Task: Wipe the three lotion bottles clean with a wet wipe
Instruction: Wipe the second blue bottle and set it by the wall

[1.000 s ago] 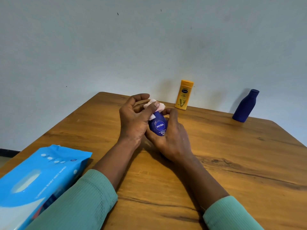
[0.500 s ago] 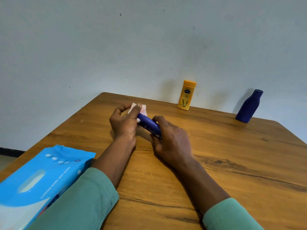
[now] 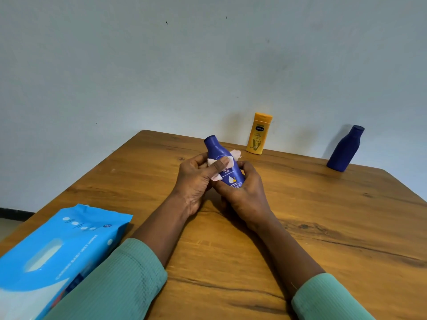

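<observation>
blue bottle (image 3: 216,146) base in right grip (image 3: 245,195), wipe (image 3: 212,161) under left grip (image 3: 194,183)

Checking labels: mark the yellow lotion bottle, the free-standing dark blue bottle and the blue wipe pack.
Yellow plastic lotion bottle (image 3: 257,138): head view, front label.
Dark blue plastic bottle, back right (image 3: 344,153): head view, mid body.
Light blue soft wipe pack (image 3: 69,245): head view, top face.

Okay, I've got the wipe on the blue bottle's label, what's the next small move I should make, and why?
Probably slide the wet wipe up toward the cap. Your left hand presses it across the label of the blue bottle, your right hand grips the lower end, and the part near the cap shows bare above the wipe.
</observation>
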Motion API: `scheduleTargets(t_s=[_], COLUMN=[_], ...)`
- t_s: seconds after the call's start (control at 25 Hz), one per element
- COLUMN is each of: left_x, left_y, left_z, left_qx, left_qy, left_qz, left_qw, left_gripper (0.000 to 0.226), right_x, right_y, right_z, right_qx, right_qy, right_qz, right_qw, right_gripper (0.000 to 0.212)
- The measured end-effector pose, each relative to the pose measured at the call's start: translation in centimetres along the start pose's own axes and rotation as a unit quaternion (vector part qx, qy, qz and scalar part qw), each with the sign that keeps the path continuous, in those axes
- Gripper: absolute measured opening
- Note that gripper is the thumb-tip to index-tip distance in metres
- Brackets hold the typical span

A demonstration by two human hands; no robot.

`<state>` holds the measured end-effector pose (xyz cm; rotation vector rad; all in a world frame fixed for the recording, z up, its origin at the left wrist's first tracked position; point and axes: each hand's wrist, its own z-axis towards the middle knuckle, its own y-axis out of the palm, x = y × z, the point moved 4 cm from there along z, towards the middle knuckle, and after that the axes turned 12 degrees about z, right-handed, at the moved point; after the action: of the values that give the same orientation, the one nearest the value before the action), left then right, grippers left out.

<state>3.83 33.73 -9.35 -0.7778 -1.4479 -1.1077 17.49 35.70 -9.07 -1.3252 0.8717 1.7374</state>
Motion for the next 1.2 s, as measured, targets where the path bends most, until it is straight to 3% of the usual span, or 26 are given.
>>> scheduleTargets(t_s=[0.12,0.32,0.44,0.56,0.76,0.84,0.96,1.08,1.2], left_x=[0.2,0.1,0.4,0.3,0.0,-0.1,0.2,0.4,0.4], left_y=[-0.6,-0.7,0.2,0.8,-0.1,-0.1,0.7,0.7,0.7], left_z=[0.0,-0.1,-0.5,-0.8,-0.3,-0.2,-0.6,-0.6,-0.6], left_qx=[0.033,0.08,0.016,0.006,0.073,0.061,0.01,0.018,0.002], left_qy=[0.006,0.01,0.016,0.023,0.011,0.015,0.021,0.028,0.027], left_qz=[-0.052,-0.078,0.0,0.068,-0.016,-0.009,0.024,0.042,-0.006], left_qw=[0.998,0.994,1.0,0.997,0.997,0.998,0.999,0.999,1.0], left_gripper=[0.046,0.044,0.043,0.043,0.046,0.047,0.053,0.058,0.066], right_x=[-0.3,-0.5,-0.3,-0.1,-0.3,-0.2,0.0,0.0,-0.3], right_y=[0.5,0.7,0.2,-0.4,0.8,1.1,0.9,0.8,1.2], right_z=[0.0,-0.1,-0.2,0.0,0.2,0.2,0.2,0.4,0.2], right_qx=[-0.04,-0.061,-0.029,0.004,-0.022,-0.023,-0.023,-0.037,-0.07], right_qy=[0.044,0.049,0.034,0.015,-0.015,-0.018,-0.002,0.015,0.054], right_qz=[0.05,0.009,0.058,0.061,-0.097,-0.136,-0.126,-0.114,-0.05], right_qw=[0.997,0.997,0.997,0.998,0.995,0.99,0.992,0.993,0.995], right_gripper=[0.058,0.059,0.062,0.067,0.063,0.061,0.063,0.06,0.042])
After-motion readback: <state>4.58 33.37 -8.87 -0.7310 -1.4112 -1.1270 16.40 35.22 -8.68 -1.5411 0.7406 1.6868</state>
